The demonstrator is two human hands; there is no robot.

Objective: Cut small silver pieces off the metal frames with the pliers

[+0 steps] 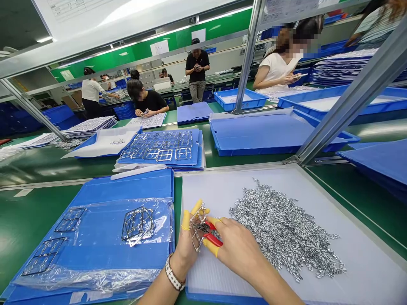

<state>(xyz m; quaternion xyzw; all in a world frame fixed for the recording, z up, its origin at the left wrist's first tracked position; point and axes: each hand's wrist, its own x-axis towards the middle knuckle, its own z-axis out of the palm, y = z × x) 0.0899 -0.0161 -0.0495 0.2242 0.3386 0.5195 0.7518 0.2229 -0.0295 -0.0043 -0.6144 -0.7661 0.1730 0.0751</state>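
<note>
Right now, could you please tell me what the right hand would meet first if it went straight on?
Probably the silvery metal frame in the left hand, though depth is unclear.

No text is legible: print on the upper-left sheet (76,12), upper-right sheet (286,9) and central paper (160,48) is too small.

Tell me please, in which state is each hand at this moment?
Left hand: closed, holding a silvery frame.
Right hand: closed around the red-handled pliers.
</note>
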